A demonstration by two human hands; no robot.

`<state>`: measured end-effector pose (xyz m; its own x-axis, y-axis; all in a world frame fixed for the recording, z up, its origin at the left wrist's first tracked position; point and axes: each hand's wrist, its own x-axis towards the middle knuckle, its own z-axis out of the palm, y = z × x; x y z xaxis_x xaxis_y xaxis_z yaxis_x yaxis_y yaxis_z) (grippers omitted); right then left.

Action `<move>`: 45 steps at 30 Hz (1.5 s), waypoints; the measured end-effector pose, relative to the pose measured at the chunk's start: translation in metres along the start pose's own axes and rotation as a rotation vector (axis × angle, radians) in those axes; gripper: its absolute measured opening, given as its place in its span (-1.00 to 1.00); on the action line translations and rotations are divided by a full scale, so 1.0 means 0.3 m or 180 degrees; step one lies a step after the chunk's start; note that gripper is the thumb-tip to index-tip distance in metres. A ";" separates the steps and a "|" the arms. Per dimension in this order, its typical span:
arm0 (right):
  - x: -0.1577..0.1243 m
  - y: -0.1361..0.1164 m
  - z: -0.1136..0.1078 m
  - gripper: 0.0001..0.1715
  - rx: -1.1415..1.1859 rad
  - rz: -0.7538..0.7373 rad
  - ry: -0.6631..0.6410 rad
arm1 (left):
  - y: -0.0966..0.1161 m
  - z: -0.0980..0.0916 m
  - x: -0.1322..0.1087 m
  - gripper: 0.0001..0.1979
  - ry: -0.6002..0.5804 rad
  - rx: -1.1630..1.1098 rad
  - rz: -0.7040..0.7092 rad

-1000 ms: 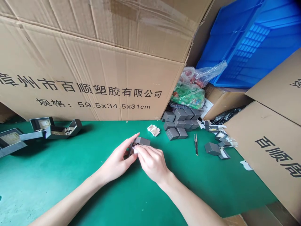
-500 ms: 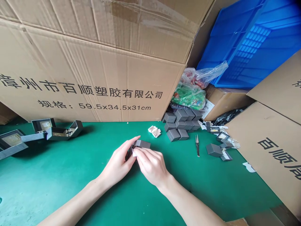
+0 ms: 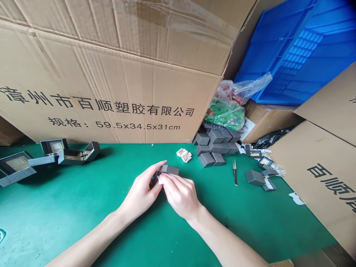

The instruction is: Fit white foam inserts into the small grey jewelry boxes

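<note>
Grey box (image 3: 169, 170): gripped between left hand (image 3: 140, 193) and right hand (image 3: 180, 195), both clamped on it, near middle of green surface (image 3: 83, 207). Also present: stacked grey boxes (image 3: 214, 146), far; tweezers (image 3: 235, 172), right.

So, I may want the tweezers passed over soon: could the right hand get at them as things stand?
Probably yes, once it lets go. The right hand is holding a small grey box with the left hand. Only the green work surface lies between it and the tweezers, with no boxes in the way.
</note>
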<state>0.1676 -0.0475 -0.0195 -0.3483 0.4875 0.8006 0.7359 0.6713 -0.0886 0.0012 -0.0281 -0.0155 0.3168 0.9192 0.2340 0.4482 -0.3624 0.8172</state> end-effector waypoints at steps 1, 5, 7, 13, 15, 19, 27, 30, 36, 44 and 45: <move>-0.001 0.001 0.001 -0.81 -0.0015 0.0000 -0.0015 | 0.000 0.000 -0.001 -0.47 -0.0003 -0.0012 -0.0003; -0.005 0.003 0.004 -0.82 -0.0092 -0.0036 -0.0074 | 0.007 -0.002 -0.004 -0.45 0.0013 0.0000 -0.0010; -0.005 0.002 0.005 -0.82 -0.0080 -0.0043 -0.0017 | 0.014 -0.004 -0.003 -0.45 0.0030 0.0028 -0.0018; -0.005 -0.004 0.010 -0.79 -0.0075 -0.0077 0.0039 | 0.026 -0.007 0.002 -0.47 0.0109 0.0050 -0.0044; -0.008 -0.004 0.012 -0.78 -0.0027 -0.0078 0.0046 | 0.022 -0.006 0.003 -0.50 0.0126 0.0016 -0.0031; -0.009 -0.004 0.014 -0.78 0.0024 -0.0119 0.0080 | 0.011 -0.003 0.004 -0.53 0.0122 -0.0025 -0.0038; 0.000 -0.008 0.012 -0.76 0.0066 -0.0064 0.0026 | 0.013 -0.002 0.007 -0.58 0.0214 0.0123 0.0044; -0.001 -0.009 0.014 -0.74 0.0044 -0.0066 -0.0005 | 0.011 -0.003 0.009 -0.56 0.0246 0.0147 0.0035; -0.009 -0.004 0.018 -0.73 0.0016 -0.0019 -0.0135 | 0.000 0.000 0.017 -0.59 0.0237 0.0116 0.0013; -0.013 0.005 0.010 -0.71 0.0137 0.0089 -0.0121 | -0.006 -0.001 0.014 -0.56 0.0129 0.0054 -0.0118; -0.015 0.007 0.012 -0.70 0.0145 0.0121 -0.0171 | -0.005 -0.001 0.012 -0.56 0.0119 0.0067 -0.0097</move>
<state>0.1686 -0.0464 -0.0254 -0.3523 0.5415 0.7633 0.7224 0.6759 -0.1460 0.0015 -0.0241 -0.0157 0.2715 0.9348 0.2290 0.4747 -0.3371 0.8131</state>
